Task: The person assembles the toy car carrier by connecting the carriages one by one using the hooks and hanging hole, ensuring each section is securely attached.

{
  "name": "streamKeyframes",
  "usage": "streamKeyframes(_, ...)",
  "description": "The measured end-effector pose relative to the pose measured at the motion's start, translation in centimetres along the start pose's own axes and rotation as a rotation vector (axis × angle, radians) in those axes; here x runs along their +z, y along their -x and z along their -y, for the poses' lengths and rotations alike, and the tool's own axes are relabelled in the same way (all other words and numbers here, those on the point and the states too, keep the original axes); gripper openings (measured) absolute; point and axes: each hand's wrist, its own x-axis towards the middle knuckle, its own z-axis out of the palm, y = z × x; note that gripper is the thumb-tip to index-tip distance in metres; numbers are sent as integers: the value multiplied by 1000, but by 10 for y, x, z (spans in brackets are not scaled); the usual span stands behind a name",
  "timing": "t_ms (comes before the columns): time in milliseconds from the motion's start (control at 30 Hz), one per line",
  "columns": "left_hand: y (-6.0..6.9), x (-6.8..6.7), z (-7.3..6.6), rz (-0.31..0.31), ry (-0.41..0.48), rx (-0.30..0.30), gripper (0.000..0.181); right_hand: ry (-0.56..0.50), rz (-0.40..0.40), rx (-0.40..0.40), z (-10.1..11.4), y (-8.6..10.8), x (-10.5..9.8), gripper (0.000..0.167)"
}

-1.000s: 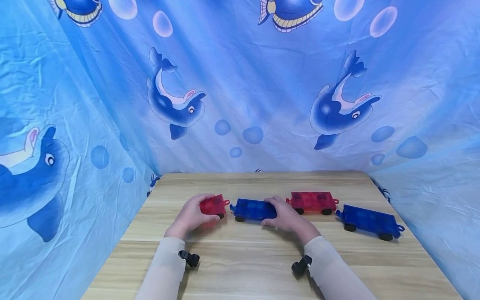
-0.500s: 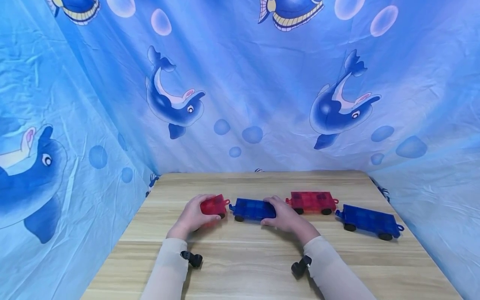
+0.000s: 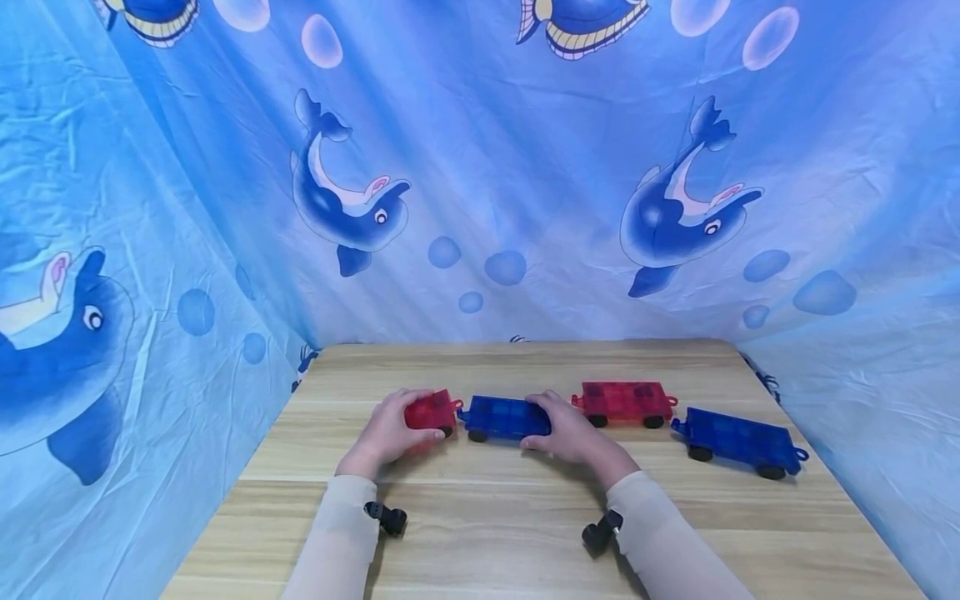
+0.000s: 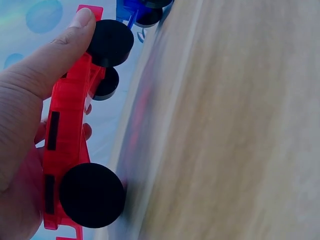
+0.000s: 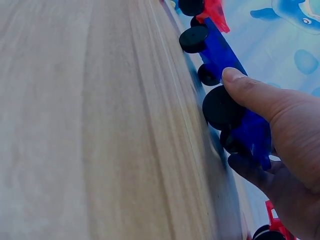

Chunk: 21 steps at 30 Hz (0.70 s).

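Note:
My left hand (image 3: 384, 432) grips a see-through red toy wagon (image 3: 431, 411) with black wheels, thumb along its near side. The hand covers its left half; in the left wrist view the thumb presses near one wheel of the red wagon (image 4: 72, 115). A blue toy wagon (image 3: 501, 418) stands just to the right, and my right hand (image 3: 573, 435) holds its right end between thumb and fingers. The red wagon's loop (image 3: 457, 404) and the blue wagon's hook (image 3: 464, 415) meet or nearly touch; whether they are linked I cannot tell.
Right of my right hand stands another red wagon (image 3: 624, 402). A second blue wagon (image 3: 741, 442) sits at an angle near the right edge of the wooden table (image 3: 480, 517). A blue sea-print cloth (image 3: 480, 167) hangs behind and at both sides.
My left hand and the red wagon have shifted slightly right, narrowing the gap to the blue wagon. The right hand and its blue wagon have barely moved.

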Motion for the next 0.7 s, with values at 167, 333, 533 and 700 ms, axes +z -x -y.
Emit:
streamKeyframes(167, 0, 2, -2, -6, -40, 7, 82, 5, -2, -3, 0, 0, 2, 89)
streamKeyframes(333, 1, 3, -3, -13, -65, -4, 82, 12, -5, -9, 0, 0, 2, 88)
streamKeyframes(533, -1, 3, 1, -7, -86, -2, 82, 7, -5, -18, 0, 0, 1, 88)
streamKeyframes(700, 0, 1, 1, -3, -98, -1, 81, 0, -8, -16, 1, 1, 1, 87)
